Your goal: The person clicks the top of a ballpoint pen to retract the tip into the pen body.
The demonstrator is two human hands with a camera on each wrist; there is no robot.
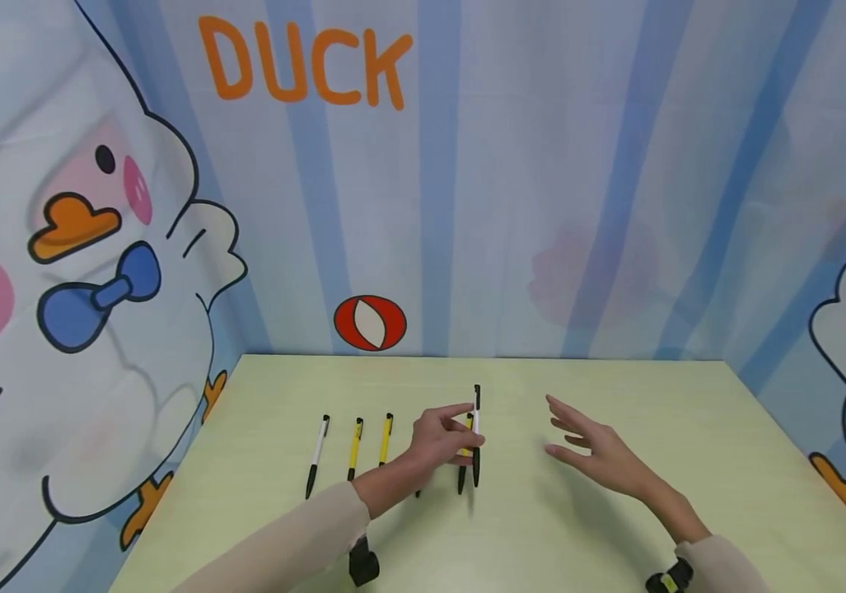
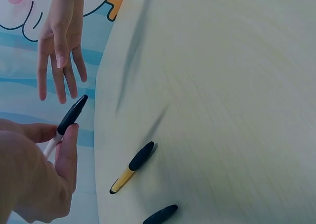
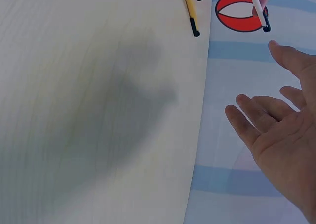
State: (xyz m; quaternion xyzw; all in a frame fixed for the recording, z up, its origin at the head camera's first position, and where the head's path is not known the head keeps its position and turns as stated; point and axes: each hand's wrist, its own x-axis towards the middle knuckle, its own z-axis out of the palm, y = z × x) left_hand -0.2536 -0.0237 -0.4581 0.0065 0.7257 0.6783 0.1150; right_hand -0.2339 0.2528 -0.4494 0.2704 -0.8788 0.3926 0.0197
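Observation:
My left hand pinches a white pen between thumb and fingers, its black grip end jutting past the fingertips. In the left wrist view the black end of that pen points toward my other hand. Partly behind the left hand lies a yellow pen with a black grip, overlapped by the held one in the head view. To the right, my right hand hovers over the table with nothing in it, fingers extended and thumb apart, as the right wrist view also shows.
On the pale table, a white pen and two yellow pens, one nearer and one farther right, lie left of my left hand. Another black tip shows beside my forearm. A printed curtain stands behind the table's back edge.

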